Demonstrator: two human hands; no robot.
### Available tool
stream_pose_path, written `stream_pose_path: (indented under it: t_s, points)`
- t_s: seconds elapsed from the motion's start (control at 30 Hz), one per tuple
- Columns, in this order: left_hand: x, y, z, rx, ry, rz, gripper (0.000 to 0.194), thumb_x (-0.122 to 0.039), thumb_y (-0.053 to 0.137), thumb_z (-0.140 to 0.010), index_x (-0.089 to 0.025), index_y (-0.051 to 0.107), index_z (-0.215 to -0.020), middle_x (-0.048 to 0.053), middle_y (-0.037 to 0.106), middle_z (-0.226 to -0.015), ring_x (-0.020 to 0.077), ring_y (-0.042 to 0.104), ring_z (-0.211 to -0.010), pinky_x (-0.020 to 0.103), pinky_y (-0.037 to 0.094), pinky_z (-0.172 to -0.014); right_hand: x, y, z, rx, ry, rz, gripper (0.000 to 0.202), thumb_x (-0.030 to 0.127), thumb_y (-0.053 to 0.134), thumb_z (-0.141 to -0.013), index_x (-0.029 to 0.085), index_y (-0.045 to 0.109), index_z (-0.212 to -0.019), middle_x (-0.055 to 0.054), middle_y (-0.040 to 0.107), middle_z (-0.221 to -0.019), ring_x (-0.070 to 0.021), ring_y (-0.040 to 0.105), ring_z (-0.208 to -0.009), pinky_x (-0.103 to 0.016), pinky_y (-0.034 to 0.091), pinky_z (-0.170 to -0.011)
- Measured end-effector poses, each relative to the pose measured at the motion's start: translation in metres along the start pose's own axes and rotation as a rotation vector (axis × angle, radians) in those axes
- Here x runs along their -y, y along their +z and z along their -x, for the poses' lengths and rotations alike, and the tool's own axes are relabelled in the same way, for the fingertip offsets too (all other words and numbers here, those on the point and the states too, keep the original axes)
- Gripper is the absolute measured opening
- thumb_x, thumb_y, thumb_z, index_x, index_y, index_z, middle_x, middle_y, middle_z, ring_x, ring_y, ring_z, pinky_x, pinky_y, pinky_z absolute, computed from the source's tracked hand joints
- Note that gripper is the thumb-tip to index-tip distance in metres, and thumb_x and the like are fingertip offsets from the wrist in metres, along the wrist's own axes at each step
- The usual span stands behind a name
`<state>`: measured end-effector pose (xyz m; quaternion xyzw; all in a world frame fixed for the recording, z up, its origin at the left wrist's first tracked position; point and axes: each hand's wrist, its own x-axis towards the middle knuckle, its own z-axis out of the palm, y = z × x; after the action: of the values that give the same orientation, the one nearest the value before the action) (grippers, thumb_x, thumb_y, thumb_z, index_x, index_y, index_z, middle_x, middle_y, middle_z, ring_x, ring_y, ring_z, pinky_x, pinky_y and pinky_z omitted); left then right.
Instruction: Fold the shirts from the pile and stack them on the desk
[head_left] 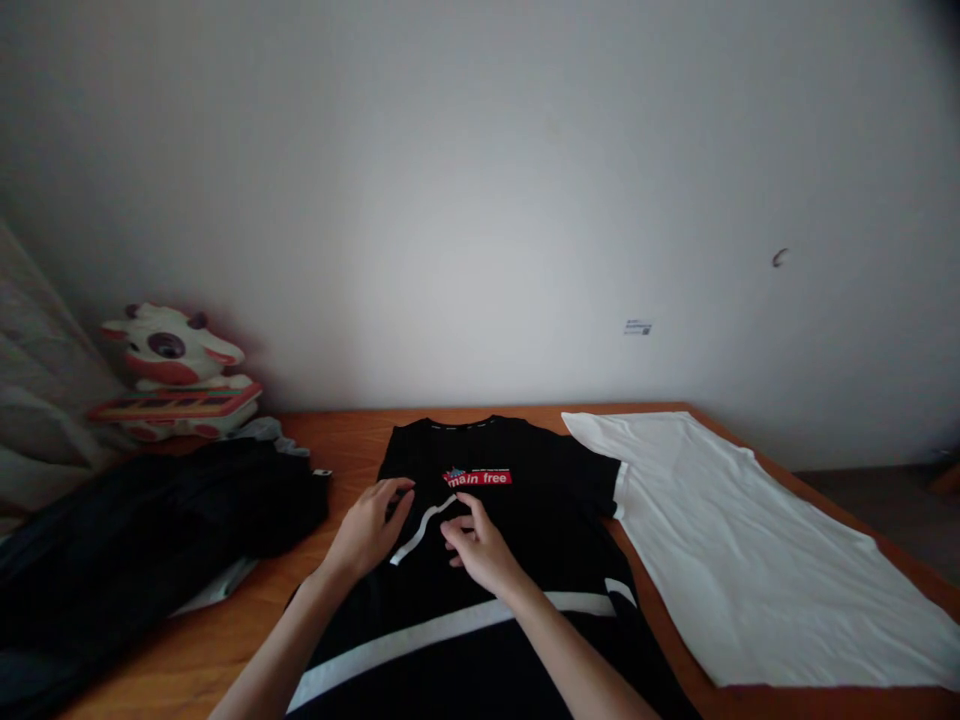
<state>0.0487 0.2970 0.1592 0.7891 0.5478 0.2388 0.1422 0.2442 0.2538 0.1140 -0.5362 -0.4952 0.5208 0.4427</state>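
Black tee (544,540) lies on wood tbl (349,445) under both hands, white strip (424,527) b/w them; L hand (371,525) half-curled, R hand (480,545) fingertip at strip's far end; can't tell if either grips cloth.

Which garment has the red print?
The black shirt under the left hand and right hand; the white garment and dark pile on either side show none.

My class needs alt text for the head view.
A person's left hand and right hand are over a black T-shirt on a brown surface. White garment at right; dark clothing and cow toy at left.
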Motion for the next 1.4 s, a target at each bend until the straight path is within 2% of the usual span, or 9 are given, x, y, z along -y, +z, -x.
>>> stream_pose_path:
  t_s: [0.17, 0.33, 0.5, 0.6, 0.77, 0.93, 1.07, 1.27, 1.4]
  points:
    - [0.034, 0.003, -0.034, -0.07, -0.043, -0.107, 0.031, -0.032, 0.043, -0.094, -0.018, 0.065, -0.11, 0.012, 0.07, -0.117, 0.028, 0.063, -0.114, 0.044, 0.046, -0.106, -0.004, 0.0, -0.02, -0.143, -0.147, 0.216, 0.043, 0.029, 0.064, -0.086, 0.02, 0.056, -0.127, -0.007, 0.062, -0.108, -0.0118, 0.062, -0.063, -0.031, 0.057, -0.061]
    - [0.045, 0.007, -0.075, -0.028, -0.031, -0.193, 0.032, -0.019, 0.042, -0.092, -0.018, 0.065, -0.114, 0.012, 0.067, -0.123, 0.0261, 0.06, -0.12, 0.042, 0.042, -0.11, -0.011, 0.007, -0.017, -0.223, -0.403, 0.322, 0.031, 0.02, 0.057, -0.088, 0.022, 0.062, -0.119, -0.007, 0.063, -0.11, -0.0132, 0.063, -0.068, -0.035, 0.058, -0.075]
    - [0.05, 0.01, -0.114, 0.055, -0.042, -0.236, 0.048, -0.007, 0.036, -0.088, -0.018, 0.06, -0.128, 0.012, 0.066, -0.132, 0.023, 0.062, -0.122, 0.038, 0.044, -0.108, -0.009, 0.005, -0.004, -0.148, -0.522, 0.34, 0.032, 0.014, 0.054, -0.088, 0.023, 0.062, -0.118, -0.008, 0.059, -0.116, -0.0152, 0.064, -0.079, -0.032, 0.057, -0.073]
    - [0.054, 0.012, -0.13, 0.129, -0.016, -0.256, 0.05, -0.008, 0.039, -0.089, -0.02, 0.056, -0.135, 0.01, 0.065, -0.136, 0.0214, 0.06, -0.126, 0.035, 0.042, -0.109, -0.006, 0.003, -0.001, -0.102, -0.538, 0.335, 0.03, 0.013, 0.054, -0.088, 0.024, 0.061, -0.114, -0.006, 0.059, -0.115, -0.015, 0.063, -0.081, -0.029, 0.056, -0.071]
    - [0.06, 0.019, -0.143, 0.213, -0.028, -0.345, 0.041, -0.015, 0.048, -0.088, -0.021, 0.061, -0.127, 0.012, 0.065, -0.134, 0.0253, 0.063, -0.12, 0.04, 0.046, -0.105, -0.004, 0.003, -0.001, -0.125, -0.5, 0.315, 0.031, 0.013, 0.056, -0.086, 0.024, 0.059, -0.115, -0.006, 0.059, -0.114, -0.0151, 0.061, -0.081, -0.028, 0.054, -0.068]
    - [0.061, 0.026, -0.154, 0.214, -0.067, -0.433, 0.035, -0.013, 0.043, -0.089, -0.021, 0.068, -0.112, 0.013, 0.066, -0.125, 0.0255, 0.066, -0.11, 0.041, 0.05, -0.097, -0.003, 0.003, -0.001, -0.134, -0.479, 0.29, 0.03, 0.013, 0.058, -0.084, 0.024, 0.06, -0.112, -0.005, 0.059, -0.113, -0.0147, 0.061, -0.08, -0.027, 0.053, -0.066]
    - [0.056, 0.029, -0.155, 0.21, -0.073, -0.477, 0.036, -0.013, 0.038, -0.091, -0.019, 0.069, -0.11, 0.016, 0.065, -0.123, 0.0262, 0.068, -0.102, 0.042, 0.052, -0.091, -0.003, 0.002, -0.002, -0.131, -0.47, 0.281, 0.028, 0.013, 0.059, -0.085, 0.024, 0.06, -0.111, -0.004, 0.059, -0.111, -0.0143, 0.061, -0.079, -0.027, 0.053, -0.066]
    - [0.054, 0.027, -0.156, 0.237, -0.01, -0.509, 0.039, -0.012, 0.037, -0.092, -0.019, 0.067, -0.116, 0.015, 0.064, -0.124, 0.0258, 0.068, -0.104, 0.041, 0.05, -0.092, -0.003, 0.001, -0.001, -0.111, -0.46, 0.284, 0.028, 0.013, 0.059, -0.086, 0.025, 0.061, -0.111, -0.004, 0.059, -0.112, -0.0135, 0.061, -0.079, -0.026, 0.052, -0.066]
    - [0.054, 0.022, -0.163, 0.254, 0.01, -0.54, 0.038, -0.006, 0.039, -0.088, -0.018, 0.071, -0.105, 0.016, 0.065, -0.121, 0.0276, 0.069, -0.102, 0.04, 0.051, -0.09, -0.002, 0.001, -0.001, -0.115, -0.446, 0.275, 0.028, 0.014, 0.059, -0.085, 0.025, 0.061, -0.11, -0.003, 0.06, -0.111, -0.0133, 0.061, -0.079, -0.026, 0.052, -0.066]
